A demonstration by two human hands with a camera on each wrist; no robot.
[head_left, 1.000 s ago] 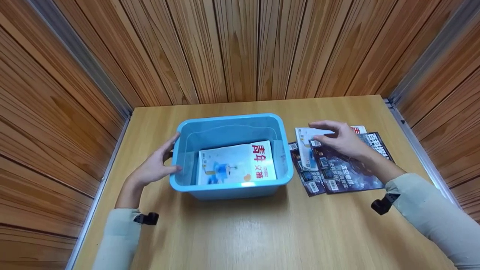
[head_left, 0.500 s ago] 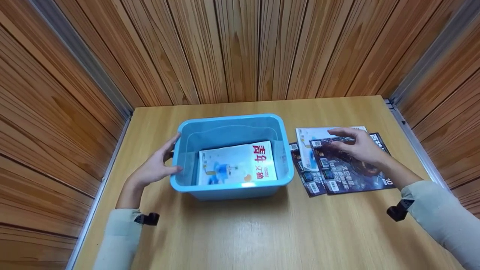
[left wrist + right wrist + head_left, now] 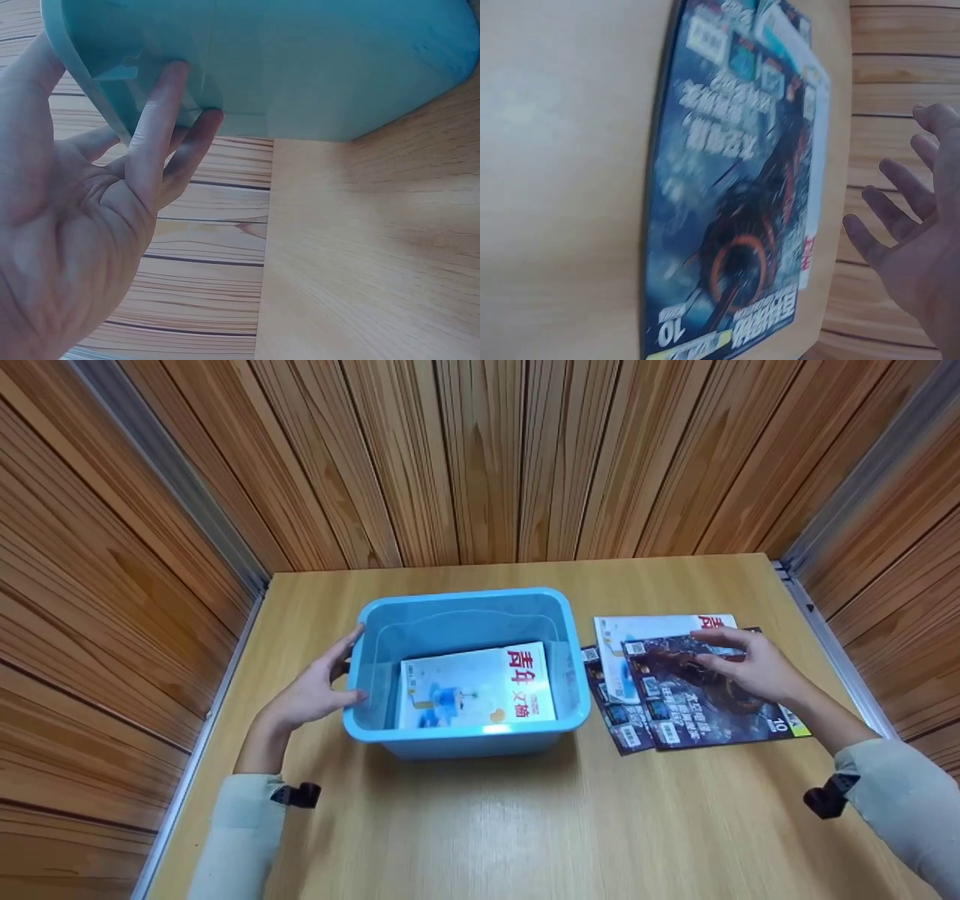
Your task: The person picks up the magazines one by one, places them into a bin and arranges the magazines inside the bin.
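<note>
Head view, w/ both wrist views. A rectangular light-blue plastic bin [image 3: 465, 671] stands on the pale wooden tabletop [image 3: 525, 825], left of centre. Inside it, flat on the floor of the bin, lies a white-and-blue magazine w/ red characters on its cover [image 3: 478, 686]. The left hand [image 3: 311, 694] rests against the bin's left end wall: fingers straight, tips pressed on the outer wall just under the rim, thumb up by the rim edge; nothing is clasped. The left wrist view confirms this, w/ the fingertips [image 3: 176, 82] flat on the blue plastic.

Right of the bin, just beside it but apart from it, three magazines lie fanned on the table and overlapping. Topmost is a dark glossy magazine w/ a blue-black cover and an orange ring motif [image 3: 701, 694]; under it, toward the far edge, a white magazine w/ red lettering [image 3: 649, 626]; under it on the near-left side, a second dark magazine [image 3: 611, 720], of which only a strip shows. The right hand [image 3: 754, 664] is spread over the far-right part of the topmost dark magazine, fingers released and splayed, grasping nothing. Whether the fingertips touch the cover cannot be told; in the right wrist view the palm sits clear of the page.

Wood-panelled walls [image 3: 480, 457] enclose the table on three sides.
</note>
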